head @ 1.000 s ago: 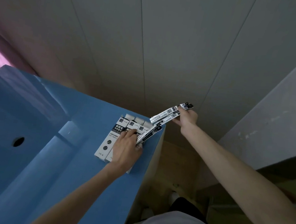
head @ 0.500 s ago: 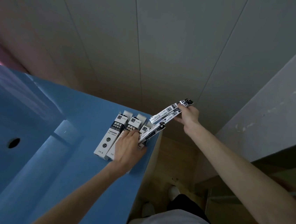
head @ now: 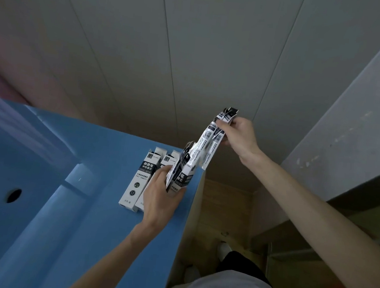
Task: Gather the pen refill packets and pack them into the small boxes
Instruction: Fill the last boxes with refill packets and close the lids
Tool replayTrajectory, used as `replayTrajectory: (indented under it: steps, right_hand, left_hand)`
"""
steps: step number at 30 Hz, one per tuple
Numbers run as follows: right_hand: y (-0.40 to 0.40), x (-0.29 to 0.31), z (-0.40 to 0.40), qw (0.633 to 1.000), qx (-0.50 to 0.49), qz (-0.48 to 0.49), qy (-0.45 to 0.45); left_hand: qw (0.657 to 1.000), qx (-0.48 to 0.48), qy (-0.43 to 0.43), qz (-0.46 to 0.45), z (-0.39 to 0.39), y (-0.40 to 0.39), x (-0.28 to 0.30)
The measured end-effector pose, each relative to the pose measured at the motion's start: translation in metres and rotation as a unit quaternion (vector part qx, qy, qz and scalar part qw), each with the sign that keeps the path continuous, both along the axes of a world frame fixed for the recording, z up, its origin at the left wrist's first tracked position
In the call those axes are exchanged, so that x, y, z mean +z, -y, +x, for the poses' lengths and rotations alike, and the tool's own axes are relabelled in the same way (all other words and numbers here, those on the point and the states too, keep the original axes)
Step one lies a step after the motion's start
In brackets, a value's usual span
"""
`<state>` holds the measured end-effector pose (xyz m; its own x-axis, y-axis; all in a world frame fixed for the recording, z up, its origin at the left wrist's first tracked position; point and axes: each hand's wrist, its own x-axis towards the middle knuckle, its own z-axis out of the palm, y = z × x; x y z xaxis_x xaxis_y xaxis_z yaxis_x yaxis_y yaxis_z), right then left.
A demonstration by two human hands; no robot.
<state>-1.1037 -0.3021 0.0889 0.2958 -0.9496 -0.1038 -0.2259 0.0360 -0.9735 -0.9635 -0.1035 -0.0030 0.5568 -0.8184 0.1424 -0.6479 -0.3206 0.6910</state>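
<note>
My right hand (head: 237, 137) pinches the upper ends of several long white-and-black pen refill packets (head: 207, 145), which hang steeply down toward a small box. My left hand (head: 160, 195) grips that small white-and-black box (head: 181, 175) and holds it tilted up off the blue table (head: 82, 226), its open top facing the packets' lower ends. Two more small boxes (head: 141, 176) lie flat side by side just left of my left hand, with their top flaps open.
The boxes lie near the blue table's right edge (head: 191, 214), beyond which the floor drops away. A round hole (head: 13, 195) marks the table's lower step at left. A grey wall (head: 351, 114) stands to the right.
My right hand swung the packets from a shallow slant to nearly upright and nearer the box. My left hand lifted and tilted the rightmost box off the table.
</note>
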Motion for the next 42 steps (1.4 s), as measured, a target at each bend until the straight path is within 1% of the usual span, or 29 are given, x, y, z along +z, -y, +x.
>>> replayTrajectory:
  steps: [4, 7, 11, 15, 20, 25, 28, 32, 34, 36, 38, 42]
  right_hand:
    - [-0.010, 0.025, 0.004, 0.997, 0.003, -0.071, 0.018]
    - [-0.013, 0.041, 0.004, 0.996, -0.004, -0.086, 0.030]
    - [-0.023, 0.049, 0.003, 0.987, 0.011, -0.163, -0.005]
    - [-0.044, 0.056, 0.004, 0.973, 0.044, -0.224, -0.005]
    - [-0.065, 0.054, 0.003, 0.969, 0.080, -0.233, 0.011]
    - [-0.072, 0.053, -0.005, 0.965, 0.072, -0.250, -0.012]
    - [-0.073, 0.056, -0.008, 0.960, 0.065, -0.271, -0.038]
    - [-0.076, 0.053, -0.006, 0.944, 0.156, -0.259, -0.133]
    - [-0.075, 0.049, -0.004, 0.944, 0.179, -0.236, -0.147]
    - [-0.073, 0.044, -0.003, 0.952, 0.181, -0.208, -0.130]
    - [-0.071, 0.041, -0.003, 0.962, 0.182, -0.180, -0.093]
    - [-0.072, 0.039, 0.001, 0.973, 0.184, -0.134, -0.043]
  left_hand:
    - [0.998, 0.002, -0.011, -0.058, -0.008, -0.005, 0.005]
    - [0.995, 0.010, -0.022, -0.092, -0.010, -0.008, 0.008]
    - [0.993, 0.016, -0.027, -0.118, -0.008, -0.011, 0.008]
    - [0.991, 0.013, -0.027, -0.134, -0.009, -0.012, 0.008]
    - [0.989, 0.021, -0.040, -0.139, -0.009, -0.017, 0.007]
    - [0.986, 0.013, -0.040, -0.160, -0.009, -0.021, 0.012]
    - [0.984, 0.010, -0.023, -0.174, -0.009, -0.021, 0.013]
    - [0.982, -0.002, -0.005, -0.186, -0.011, -0.016, 0.013]
    - [0.982, -0.001, -0.002, -0.189, -0.011, -0.014, 0.012]
    - [0.983, 0.002, -0.003, -0.185, -0.010, -0.014, 0.011]
    - [0.984, 0.000, -0.005, -0.180, -0.007, -0.013, 0.010]
    - [0.986, 0.001, -0.002, -0.168, -0.005, -0.014, 0.009]
